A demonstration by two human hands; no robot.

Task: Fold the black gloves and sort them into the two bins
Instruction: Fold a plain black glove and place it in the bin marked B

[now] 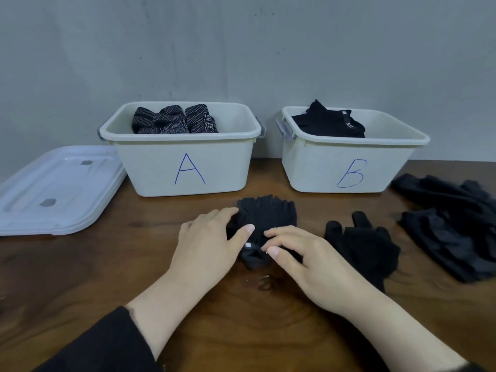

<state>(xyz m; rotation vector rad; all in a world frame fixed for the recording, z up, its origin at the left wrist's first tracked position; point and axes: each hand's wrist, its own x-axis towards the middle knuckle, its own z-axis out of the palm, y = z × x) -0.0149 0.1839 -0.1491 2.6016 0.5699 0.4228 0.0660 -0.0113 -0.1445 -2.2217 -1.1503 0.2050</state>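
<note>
Folded glove [264,218]: black knit, lying at the centre of the table [80,277], its finger ends toward 12 o'clock, its cuff bunched toward 6 o'clock with a small white tag showing.

Left hand [206,251]: at 9 o'clock of the glove, fingers laid over its left edge, thumb pressing the cloth near the tag.

Right hand [308,261]: at 4 o'clock of the glove, thumb and forefinger pinching the cuff just beside the tag.

Loose glove [365,242]: black, flat on the table at 3 o'clock, partly under the right wrist.

Pile of gloves [451,226]: black, unfolded (blurred, count not clear), farther out at 3 o'clock by the table's right edge.

Bin A [185,162]: cream plastic, at 11 o'clock against the wall, holding folded dotted black gloves [171,120].

Bin B [349,167]: same make, at 1 o'clock, holding plain black gloves [327,122].

Lids [53,189]: clear plastic, stacked at 9 o'clock, beside bin A.
</note>
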